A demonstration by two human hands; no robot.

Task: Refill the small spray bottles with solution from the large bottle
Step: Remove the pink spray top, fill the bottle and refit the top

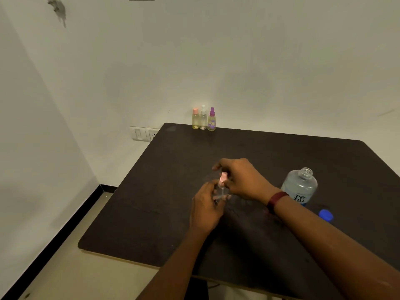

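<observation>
1. A dark brown, matte rectangular table (151, 213) fills the lower right of the view, set against plain white walls.
2. Near the middle of the table, two bare hands meet around a small clear plastic spray bottle (221, 191) with a pale pink spray top (223, 178). The bottle stands roughly upright.
3. The left hand (205, 207) wraps its curled fingers around the bottle's clear body.
4. The right hand (243, 180) comes in from the right, and its fingers pinch the pink spray top. A dark red band (276, 201) circles this wrist.
5. To the right of the hands, just beyond the right wrist, a large clear plastic bottle (300, 187) with a blue and white label stands with its neck uncapped.
6. A round blue cap (325, 215) lies on the table just in front of the large bottle.
7. At the far edge of the table, against the wall, three small bottles stand touching in a row: a yellowish one with a pink cap (195, 119), a clear one with a white spray top (203, 119), and a yellowish one with a purple spray top (211, 120).
8. A white wall socket plate (141, 133) sits on the wall beside the table's far left corner.
</observation>
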